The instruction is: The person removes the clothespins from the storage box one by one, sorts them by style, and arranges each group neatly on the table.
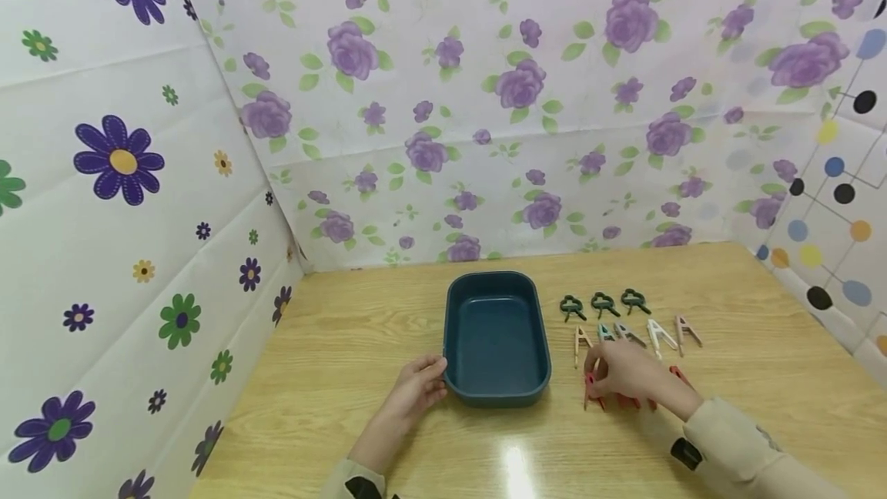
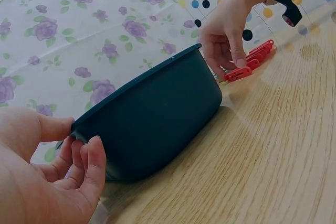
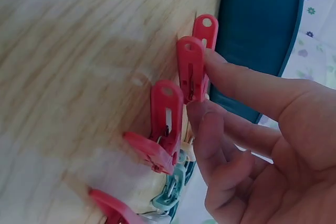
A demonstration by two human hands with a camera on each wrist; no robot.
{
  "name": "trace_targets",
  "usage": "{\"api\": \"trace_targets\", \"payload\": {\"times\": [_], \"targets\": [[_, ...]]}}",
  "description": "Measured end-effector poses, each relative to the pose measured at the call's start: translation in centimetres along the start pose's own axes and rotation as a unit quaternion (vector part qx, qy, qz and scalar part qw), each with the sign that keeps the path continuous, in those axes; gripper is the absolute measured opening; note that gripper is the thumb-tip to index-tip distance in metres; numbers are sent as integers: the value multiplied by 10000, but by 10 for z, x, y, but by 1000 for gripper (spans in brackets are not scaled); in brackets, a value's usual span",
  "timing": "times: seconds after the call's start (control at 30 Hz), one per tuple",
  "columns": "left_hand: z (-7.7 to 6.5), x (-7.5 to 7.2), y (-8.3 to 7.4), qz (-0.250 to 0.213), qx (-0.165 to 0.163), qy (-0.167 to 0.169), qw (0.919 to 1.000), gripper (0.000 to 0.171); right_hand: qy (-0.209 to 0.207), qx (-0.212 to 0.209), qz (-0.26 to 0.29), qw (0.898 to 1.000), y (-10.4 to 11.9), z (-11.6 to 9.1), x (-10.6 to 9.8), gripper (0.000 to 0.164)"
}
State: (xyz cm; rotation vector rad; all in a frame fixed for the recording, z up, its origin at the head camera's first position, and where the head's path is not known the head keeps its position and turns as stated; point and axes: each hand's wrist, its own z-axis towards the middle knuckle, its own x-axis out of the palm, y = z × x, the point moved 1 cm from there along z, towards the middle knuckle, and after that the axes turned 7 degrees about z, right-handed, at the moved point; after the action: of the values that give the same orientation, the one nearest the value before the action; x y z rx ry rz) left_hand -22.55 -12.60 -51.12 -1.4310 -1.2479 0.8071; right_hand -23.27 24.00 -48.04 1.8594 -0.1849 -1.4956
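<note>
A dark teal rectangular basin [image 1: 496,345] stands on the wooden table. At its left side, my left hand [image 1: 416,390] holds the rim, thumb on the edge and fingers curled against the outer wall in the left wrist view. To the right of the basin, my right hand [image 1: 629,368] pinches a red clothespin [image 3: 190,66] between thumb and forefinger, low over the table. More red clothespins [image 3: 167,111] lie in a row beside it, partly hidden by the hand in the head view.
Behind the red row lie a peach clothespin [image 1: 577,353], a teal one [image 1: 606,332], a grey one [image 1: 629,334], a white one [image 1: 661,337] and a dusty pink one [image 1: 686,332]. Farther back are dark green clips [image 1: 603,303]. Flowered sheets [image 1: 416,98] border the table.
</note>
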Motion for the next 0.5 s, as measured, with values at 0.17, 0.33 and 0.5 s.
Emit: {"api": "trace_targets", "payload": {"times": [0.17, 0.33, 0.5], "targets": [[0, -1, -1, -36, 12, -52, 10000, 11, 79, -57, 51, 9999, 2, 0, -1, 22], [1, -1, -2, -6, 29, -82, 10000, 9, 98, -64, 65, 9999, 1, 0, -1, 24], [-1, -3, -6, 251, 3, -363, 9990, 19, 18, -219, 102, 9997, -1, 0, -7, 22]]}}
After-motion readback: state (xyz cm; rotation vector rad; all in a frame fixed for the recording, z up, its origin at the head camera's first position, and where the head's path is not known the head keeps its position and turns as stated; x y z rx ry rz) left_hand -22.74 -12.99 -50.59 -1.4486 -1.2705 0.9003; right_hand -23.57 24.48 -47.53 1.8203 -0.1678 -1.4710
